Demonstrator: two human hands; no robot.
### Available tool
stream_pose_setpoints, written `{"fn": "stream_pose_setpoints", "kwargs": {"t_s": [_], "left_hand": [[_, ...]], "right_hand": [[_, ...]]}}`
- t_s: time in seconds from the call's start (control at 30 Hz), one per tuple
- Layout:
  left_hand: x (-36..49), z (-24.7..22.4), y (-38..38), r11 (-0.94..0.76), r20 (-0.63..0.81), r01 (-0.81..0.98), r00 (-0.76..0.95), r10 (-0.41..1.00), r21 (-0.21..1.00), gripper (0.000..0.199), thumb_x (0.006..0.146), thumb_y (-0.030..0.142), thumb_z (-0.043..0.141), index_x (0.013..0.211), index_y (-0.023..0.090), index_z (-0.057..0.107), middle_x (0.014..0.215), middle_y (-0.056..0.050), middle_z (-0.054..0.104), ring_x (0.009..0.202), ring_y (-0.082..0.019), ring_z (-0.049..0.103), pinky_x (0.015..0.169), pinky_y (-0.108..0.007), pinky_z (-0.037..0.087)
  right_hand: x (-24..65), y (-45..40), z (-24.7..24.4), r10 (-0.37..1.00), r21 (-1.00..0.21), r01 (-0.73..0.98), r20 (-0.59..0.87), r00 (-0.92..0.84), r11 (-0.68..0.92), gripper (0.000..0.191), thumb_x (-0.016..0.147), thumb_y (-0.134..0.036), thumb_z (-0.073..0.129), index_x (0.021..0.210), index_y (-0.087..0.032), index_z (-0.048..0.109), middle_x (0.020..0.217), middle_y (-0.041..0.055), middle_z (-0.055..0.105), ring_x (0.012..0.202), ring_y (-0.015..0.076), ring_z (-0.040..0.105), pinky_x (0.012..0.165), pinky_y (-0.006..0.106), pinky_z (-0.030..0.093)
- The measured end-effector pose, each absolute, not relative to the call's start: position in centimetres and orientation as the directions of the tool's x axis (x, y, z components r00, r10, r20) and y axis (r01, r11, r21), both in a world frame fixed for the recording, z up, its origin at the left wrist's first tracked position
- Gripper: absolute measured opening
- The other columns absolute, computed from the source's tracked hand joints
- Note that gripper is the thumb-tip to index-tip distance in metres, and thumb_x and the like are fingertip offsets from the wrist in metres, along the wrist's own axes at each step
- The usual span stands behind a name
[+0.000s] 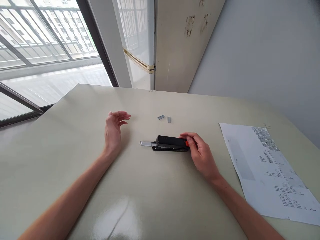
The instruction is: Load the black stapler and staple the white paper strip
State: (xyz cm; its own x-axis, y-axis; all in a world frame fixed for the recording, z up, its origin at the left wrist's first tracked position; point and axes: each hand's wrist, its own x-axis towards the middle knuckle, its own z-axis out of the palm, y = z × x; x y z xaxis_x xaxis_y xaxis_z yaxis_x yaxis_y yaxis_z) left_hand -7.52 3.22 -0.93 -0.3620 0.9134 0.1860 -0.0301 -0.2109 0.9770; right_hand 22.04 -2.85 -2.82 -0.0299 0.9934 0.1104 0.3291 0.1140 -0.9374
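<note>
A black stapler [171, 142] lies lengthwise across the middle of the table, its metal staple tray [147, 144] sticking out at the left end. My right hand [200, 153] grips the stapler's right end, thumb and fingers around a red part there. To the left of the tray, my left hand [115, 130] rests on its edge with fingers apart and nothing in it. Beyond the stapler are two small staple strips, one angled [161, 117] and one upright in view [169, 119], not touching each other.
A printed paper sheet [267, 170] lies on the table [160, 200] at the right, near my right forearm. Past the table's far edge stand a fridge [175, 50] and a grey wall, with a window [45, 36] at the upper left.
</note>
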Motion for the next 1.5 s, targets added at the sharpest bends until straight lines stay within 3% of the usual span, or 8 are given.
{"fn": "stream_pose_setpoints", "kwargs": {"t_s": [0.23,0.43,0.57,0.8,1.0,1.17,1.33,1.5], "left_hand": [[-7.5,-0.9,2.9,-0.168,0.149,-0.049,-0.266,0.952,0.985,0.048,0.108,0.051,0.038,0.093,0.020,0.071,0.099,-0.009,0.073,0.097,-0.023,0.067,0.083,-0.031,0.050],[-6.7,-1.0,2.5,-0.101,0.097,-0.078,-0.051,0.994,0.992,0.050,0.106,0.057,0.046,0.092,0.018,0.074,0.098,-0.010,0.074,0.096,-0.024,0.068,0.087,-0.034,0.051],[-5.6,-0.7,2.1,0.001,0.005,-0.256,0.021,1.000,0.967,0.044,0.101,0.056,0.056,0.088,0.017,0.074,0.095,-0.009,0.075,0.093,-0.023,0.069,0.087,-0.033,0.054],[-3.6,-0.1,0.6,0.271,-0.295,-0.716,0.094,0.951,0.643,0.036,0.103,0.037,0.054,0.093,0.012,0.077,0.100,-0.013,0.079,0.106,-0.024,0.076,0.104,-0.035,0.057],[-2.9,0.2,-0.4,0.359,-0.368,-0.829,0.202,0.908,0.429,0.035,0.105,0.036,0.052,0.108,0.008,0.074,0.109,-0.017,0.078,0.115,-0.027,0.075,0.108,-0.038,0.057],[-2.5,0.2,-0.7,0.436,-0.364,-0.822,0.305,0.880,0.366,0.034,0.106,0.034,0.050,0.110,0.009,0.072,0.106,-0.016,0.077,0.109,-0.026,0.076,0.105,-0.038,0.059],[-2.6,0.1,-0.5,0.436,-0.403,-0.817,0.279,0.871,0.376,0.031,0.106,0.031,0.047,0.108,0.012,0.072,0.098,-0.013,0.076,0.102,-0.022,0.076,0.101,-0.035,0.060],[-2.7,0.3,-0.4,0.440,-0.418,-0.825,0.281,0.864,0.355,0.032,0.108,0.030,0.045,0.108,0.011,0.072,0.102,-0.013,0.076,0.104,-0.021,0.076,0.098,-0.032,0.060]], "right_hand": [[22.3,-2.8,-2.5,0.996,-0.947,0.313,0.057,-0.071,0.077,0.043,0.110,-0.057,0.040,0.123,-0.026,0.067,0.125,0.0077,0.074,0.117,0.0240,0.068,0.103,0.039,0.051],[22.1,-3.2,-2.1,0.984,-0.880,0.454,0.070,-0.165,0.138,0.038,0.094,-0.054,0.071,0.122,-0.027,0.069,0.114,0.0053,0.075,0.097,0.0245,0.067,0.083,0.036,0.054],[21.8,-3.6,-1.9,0.987,-0.867,0.474,0.104,-0.125,0.151,0.033,0.091,-0.051,0.076,0.112,-0.026,0.072,0.103,0.0049,0.076,0.091,0.0249,0.066,0.080,0.037,0.054],[21.4,-4.6,-1.1,0.992,-0.955,0.271,-0.101,0.073,-0.117,0.045,0.085,-0.060,0.080,0.113,-0.025,0.073,0.102,0.0049,0.077,0.090,0.0241,0.069,0.081,0.036,0.056],[22.0,-4.2,-0.5,0.932,-0.938,-0.023,-0.342,-0.121,-0.347,0.060,0.081,-0.060,0.086,0.126,-0.024,0.069,0.117,0.0092,0.079,0.103,0.0262,0.074,0.090,0.036,0.057],[22.7,-3.8,-0.1,0.747,-0.779,-0.130,-0.519,-0.415,-0.614,0.071,0.085,-0.054,0.085,0.142,-0.022,0.058,0.110,0.0094,0.081,0.084,0.0236,0.079,0.080,0.035,0.061],[22.9,-3.8,0.0,0.729,-0.768,-0.130,-0.519,-0.446,-0.627,0.065,0.086,-0.052,0.084,0.140,-0.023,0.061,0.110,0.0088,0.081,0.083,0.0224,0.080,0.075,0.032,0.062],[22.9,-3.8,0.0,0.749,-0.783,-0.149,-0.494,-0.441,-0.604,0.065,0.085,-0.054,0.084,0.138,-0.023,0.064,0.113,0.0093,0.080,0.085,0.0224,0.078,0.081,0.035,0.063]]}}
